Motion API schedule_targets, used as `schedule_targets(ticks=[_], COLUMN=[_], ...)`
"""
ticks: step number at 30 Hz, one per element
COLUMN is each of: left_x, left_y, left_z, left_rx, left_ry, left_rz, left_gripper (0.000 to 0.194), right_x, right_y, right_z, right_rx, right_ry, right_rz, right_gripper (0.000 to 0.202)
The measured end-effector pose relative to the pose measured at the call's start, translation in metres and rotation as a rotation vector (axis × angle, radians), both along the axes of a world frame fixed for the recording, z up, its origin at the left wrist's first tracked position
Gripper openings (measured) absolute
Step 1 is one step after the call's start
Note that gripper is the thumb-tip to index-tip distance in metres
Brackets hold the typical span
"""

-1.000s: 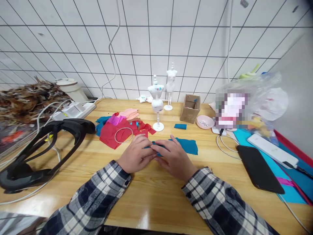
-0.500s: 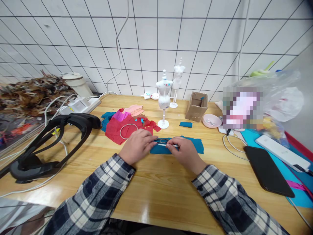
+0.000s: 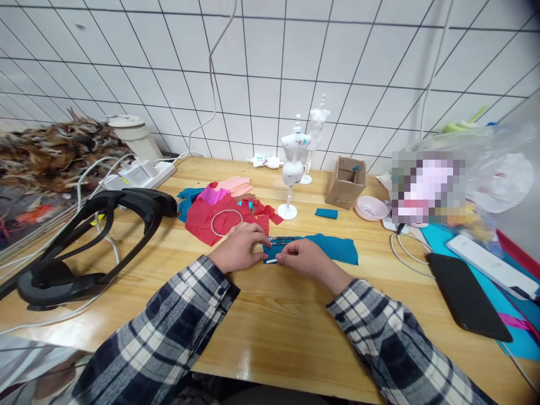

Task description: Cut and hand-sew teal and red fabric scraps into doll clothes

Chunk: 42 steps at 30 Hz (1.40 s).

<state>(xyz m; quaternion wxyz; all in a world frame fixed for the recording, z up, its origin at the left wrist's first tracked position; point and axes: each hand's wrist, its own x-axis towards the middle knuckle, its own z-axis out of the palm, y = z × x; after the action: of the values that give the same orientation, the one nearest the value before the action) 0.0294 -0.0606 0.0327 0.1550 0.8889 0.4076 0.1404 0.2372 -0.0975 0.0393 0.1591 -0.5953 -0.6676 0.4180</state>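
Shiny wooden worktop (image 3: pixel 261 332) with 2 plaid sleeves (image 3: pixel 164 309) reaching across it. Right hand (image 3: pixel 310 261) had its fingers pinching a skinny white strip (image 3: pixel 271 261) by the front edge of some flat teal cloth (image 3: pixel 335 249). Left hand (image 3: pixel 242 247) was at the cloth's left end, fingers half-curled, couldn't tell if gripping anything. Some dark metal tool (image 3: pixel 280 240) sat between them. Farther back: red scraps (image 3: pixel 200 222), 2 white mannequins (image 3: pixel 293 171), then tiled wall (image 3: pixel 265 50).

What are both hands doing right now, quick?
Left hand: fingers bent at the left end of the long teal-blue cloth strip; can't tell if it's gripping.
Right hand: closed, pinching a thin, straight white strip.
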Motion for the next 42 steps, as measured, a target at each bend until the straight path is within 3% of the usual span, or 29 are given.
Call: schedule_targets(ticks=[9, 42], left_x=[-0.003, -0.003], left_y=[0.002, 0.002], left_z=[-0.002, -0.002], left_rx=[-0.055, -0.066], left_ry=[-0.011, -0.049], left_rz=[0.007, -0.021], left_gripper=[0.025, 0.021], right_x=[-0.007, -0.017], right_y=[0.000, -0.010], right_z=[-0.008, -0.014], right_rx=[0.047, 0.192], right_ry=[-0.068, -0.267], right_rz=[-0.068, -0.040], right_gripper=[0.027, 0.030])
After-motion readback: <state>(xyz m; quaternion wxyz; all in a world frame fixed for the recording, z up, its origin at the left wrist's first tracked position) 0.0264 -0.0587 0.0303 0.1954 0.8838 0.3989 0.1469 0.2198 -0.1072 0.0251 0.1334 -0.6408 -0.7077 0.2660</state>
